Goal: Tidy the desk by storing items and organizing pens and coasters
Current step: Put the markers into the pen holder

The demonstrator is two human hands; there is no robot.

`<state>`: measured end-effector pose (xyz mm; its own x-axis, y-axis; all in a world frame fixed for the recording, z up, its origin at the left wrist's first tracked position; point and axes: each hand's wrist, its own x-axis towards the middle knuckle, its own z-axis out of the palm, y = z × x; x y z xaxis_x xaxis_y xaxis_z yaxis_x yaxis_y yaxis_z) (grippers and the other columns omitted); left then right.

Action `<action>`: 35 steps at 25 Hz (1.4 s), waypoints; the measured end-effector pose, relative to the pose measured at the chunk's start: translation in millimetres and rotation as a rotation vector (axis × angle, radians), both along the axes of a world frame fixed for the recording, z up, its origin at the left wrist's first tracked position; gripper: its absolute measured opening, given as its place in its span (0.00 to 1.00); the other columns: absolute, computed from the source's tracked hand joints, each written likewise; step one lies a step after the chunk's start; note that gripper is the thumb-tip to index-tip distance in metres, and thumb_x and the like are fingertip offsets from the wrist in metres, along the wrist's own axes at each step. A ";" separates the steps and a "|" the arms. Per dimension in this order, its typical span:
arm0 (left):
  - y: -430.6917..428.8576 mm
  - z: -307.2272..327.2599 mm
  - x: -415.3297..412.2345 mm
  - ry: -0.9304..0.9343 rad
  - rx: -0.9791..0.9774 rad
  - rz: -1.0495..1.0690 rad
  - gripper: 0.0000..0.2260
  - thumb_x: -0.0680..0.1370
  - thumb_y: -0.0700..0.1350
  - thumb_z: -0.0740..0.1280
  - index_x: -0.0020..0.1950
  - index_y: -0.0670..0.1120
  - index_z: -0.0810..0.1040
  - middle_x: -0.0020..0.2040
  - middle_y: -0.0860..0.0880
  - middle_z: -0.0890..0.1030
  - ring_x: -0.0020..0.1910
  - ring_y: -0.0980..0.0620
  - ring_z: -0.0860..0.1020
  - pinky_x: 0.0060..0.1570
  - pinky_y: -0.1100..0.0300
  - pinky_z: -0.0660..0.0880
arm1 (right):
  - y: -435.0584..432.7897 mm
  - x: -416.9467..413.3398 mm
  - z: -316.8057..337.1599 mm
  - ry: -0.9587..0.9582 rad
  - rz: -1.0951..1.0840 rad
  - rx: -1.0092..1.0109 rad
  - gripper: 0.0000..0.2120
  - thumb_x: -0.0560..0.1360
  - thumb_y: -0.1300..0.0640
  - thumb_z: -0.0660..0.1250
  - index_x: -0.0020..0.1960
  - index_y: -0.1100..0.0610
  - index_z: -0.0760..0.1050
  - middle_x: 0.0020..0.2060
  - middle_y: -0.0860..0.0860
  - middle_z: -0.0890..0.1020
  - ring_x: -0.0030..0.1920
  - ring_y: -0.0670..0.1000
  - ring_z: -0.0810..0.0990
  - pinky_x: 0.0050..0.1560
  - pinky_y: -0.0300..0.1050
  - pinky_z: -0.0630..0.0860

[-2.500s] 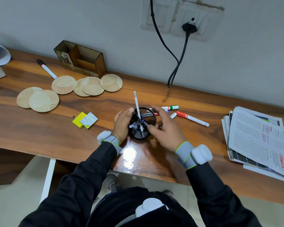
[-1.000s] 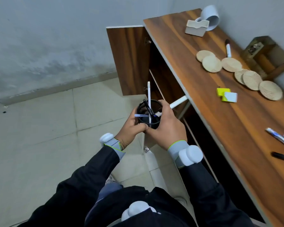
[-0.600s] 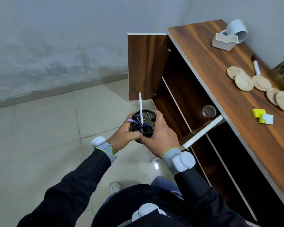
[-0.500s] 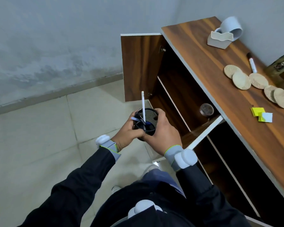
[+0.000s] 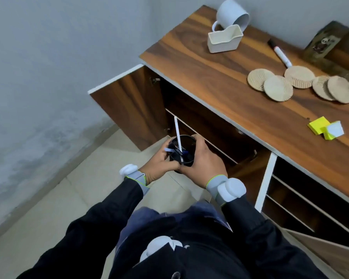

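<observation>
both hands are clamped on one thing: the left hand (image 5: 159,165) and the right hand (image 5: 206,161) wrap opposite sides of a black round mesh pen cup (image 5: 187,143), fingers curled round its wall, thumbs near the rim. the cup is off the desk, held upright in the air in front of the open cabinet under the desk's left end. the two-handed, level hold looks meant to keep the loose pens from tipping out; a long white pen (image 5: 177,129) leans well above the rim, and a few darker pens lie lower inside.

the brown wooden cabinet door (image 5: 133,105) stands swung open to the left, and a dark wooden shelf (image 5: 199,133) shows just behind the cup, so storing the cup there seems to be the step in hand. the tall pen may catch the desk's front edge on the way in.

on the brown wooden desk top (image 5: 210,77), pale round woven coasters (image 5: 278,88) lie in a loose overlapping row toward the back edge, not yet stacked, with a white marker with a black cap (image 5: 279,53) just beside them. a white mug (image 5: 232,17) lies on its side at the back left corner, against a white ceramic tray (image 5: 224,40). yellow sticky notes (image 5: 326,128) sit near the front edge.
</observation>
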<state>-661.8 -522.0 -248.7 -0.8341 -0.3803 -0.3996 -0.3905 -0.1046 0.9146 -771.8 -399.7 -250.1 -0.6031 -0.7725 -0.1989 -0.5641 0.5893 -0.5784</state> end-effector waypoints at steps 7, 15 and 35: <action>-88.8 -43.6 -79.2 -0.144 0.042 -0.456 0.35 0.70 0.25 0.63 0.74 0.43 0.61 0.58 0.53 0.74 0.56 0.56 0.74 0.48 0.71 0.73 | -52.5 -23.0 -38.3 -0.056 -0.358 0.143 0.44 0.64 0.35 0.70 0.70 0.46 0.51 0.64 0.51 0.75 0.49 0.58 0.82 0.43 0.49 0.77; -175.8 -85.1 -124.2 -0.277 -0.032 -0.930 0.32 0.72 0.22 0.61 0.73 0.41 0.58 0.54 0.52 0.72 0.50 0.60 0.74 0.43 0.73 0.74 | -141.0 15.2 -75.0 -0.222 -0.871 0.144 0.43 0.64 0.42 0.71 0.71 0.46 0.52 0.62 0.51 0.76 0.46 0.59 0.81 0.39 0.47 0.70; -109.5 -195.5 -174.6 -0.380 -0.423 -1.178 0.31 0.68 0.24 0.69 0.68 0.44 0.70 0.52 0.53 0.78 0.51 0.65 0.79 0.46 0.71 0.75 | -95.9 5.5 -198.3 -0.411 -1.259 -0.079 0.39 0.66 0.47 0.73 0.70 0.47 0.56 0.62 0.49 0.76 0.47 0.59 0.81 0.41 0.46 0.74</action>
